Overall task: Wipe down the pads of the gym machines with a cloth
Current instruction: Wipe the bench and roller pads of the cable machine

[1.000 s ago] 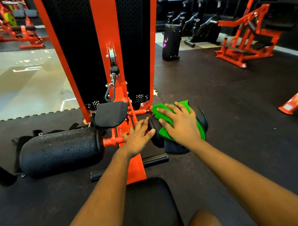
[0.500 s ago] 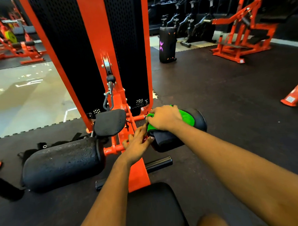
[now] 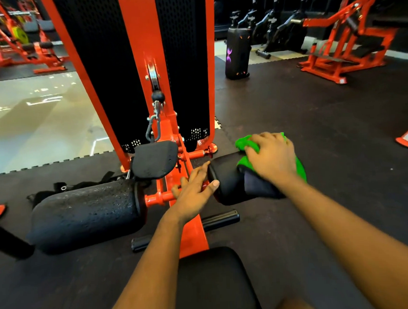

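— Item one?
— Right pad (image 3: 229, 179): black roller, one o'clock from the seat (image 3: 212, 281). Cloth (image 3: 246, 144): green, bunched, lying over the roller's top toward its outer end.
— Hands?
— Right hand (image 3: 271, 156): palm down on the cloth, fingers bent over it, pressing it onto the roller. Left hand (image 3: 192, 189): nine o'clock of that roller, resting on the orange bar (image 3: 158, 198). Its fingers are nearly straight and the thumb touches the roller's inner end face. It has hold of nothing.
— Outstanding, by your reckoning?
— Left pad (image 3: 85, 214): nine o'clock of the bar, surface speckled, possibly with droplets. Small pad (image 3: 154, 159): twelve o'clock of the bar, likewise speckled. Both look unwiped to me.
— Handling notes for the present step?
— My judgement only. The roller may turn on its bar, so brace its end with the left thumb. Spread the cloth flatter for fuller contact. Stroke along the length in overlapping passes. Reach the underside and the outer end cap before moving on.
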`<state>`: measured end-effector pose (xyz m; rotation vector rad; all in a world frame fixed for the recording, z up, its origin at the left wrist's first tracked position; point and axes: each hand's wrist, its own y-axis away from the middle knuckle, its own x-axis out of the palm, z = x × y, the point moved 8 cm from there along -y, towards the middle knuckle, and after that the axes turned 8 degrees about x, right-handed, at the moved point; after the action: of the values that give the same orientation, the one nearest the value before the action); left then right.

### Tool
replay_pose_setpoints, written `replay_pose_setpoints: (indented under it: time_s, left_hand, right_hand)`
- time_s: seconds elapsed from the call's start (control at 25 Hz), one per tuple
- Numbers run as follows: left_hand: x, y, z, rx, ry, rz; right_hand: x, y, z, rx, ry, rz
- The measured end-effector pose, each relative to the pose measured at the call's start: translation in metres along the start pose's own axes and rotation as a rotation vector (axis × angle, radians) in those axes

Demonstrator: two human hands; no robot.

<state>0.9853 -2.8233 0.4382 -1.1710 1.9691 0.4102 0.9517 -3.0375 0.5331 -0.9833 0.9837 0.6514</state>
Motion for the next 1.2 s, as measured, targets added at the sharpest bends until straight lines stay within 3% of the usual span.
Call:
replay_pose_setpoints:
  time_s: [0.12,0.2,0.28,0.44,0.52,0.72,0.8,0.92,1.0,1.08,1.2]
  left_hand:
    - [0.002,-0.001,0.002,0.000,0.016,-0.005]
    - [0.000,-0.001,0.001,0.005,0.023,-0.012]
    - [-0.002,0.002,-0.004,0.017,0.012,-0.020]
    - [-0.002,0.003,-0.007,0.015,0.008,-0.031]
    - [-0.002,0.003,-0.007,0.010,0.003,-0.027]
    - [-0.002,0.004,-0.008,0.031,0.007,-0.034]
    - [-0.003,0.005,-0.009,0.031,0.017,-0.035]
    - [-0.005,0.007,-0.011,0.027,0.036,-0.021]
    - [-0.004,0.007,-0.011,0.025,0.042,-0.009]
    - [-0.004,0.004,-0.009,-0.004,0.074,-0.001]
    - [0.001,0.003,-0.006,-0.052,0.132,0.018]
  right_hand:
    - [0.018,-0.048,0.001,0.203,0.054,0.413]
    - [0.025,-0.057,0.007,0.216,0.085,0.534]
    - [0.019,-0.051,0.013,0.137,0.074,0.421]
    - [-0.008,0.011,0.006,-0.112,-0.157,-0.103]
    - [-0.006,0.043,-0.005,-0.120,-0.234,-0.207]
    - [-0.004,0.031,0.001,0.003,-0.094,-0.148]
    - [0.000,-0.004,0.009,0.074,0.026,0.029]
    - [0.018,-0.044,0.014,0.213,0.066,0.438]
    - [0.027,-0.052,0.018,0.218,0.087,0.558]
    - [0.023,-0.050,0.019,0.165,0.070,0.466]
    - [0.003,-0.021,0.012,0.035,-0.019,0.109]
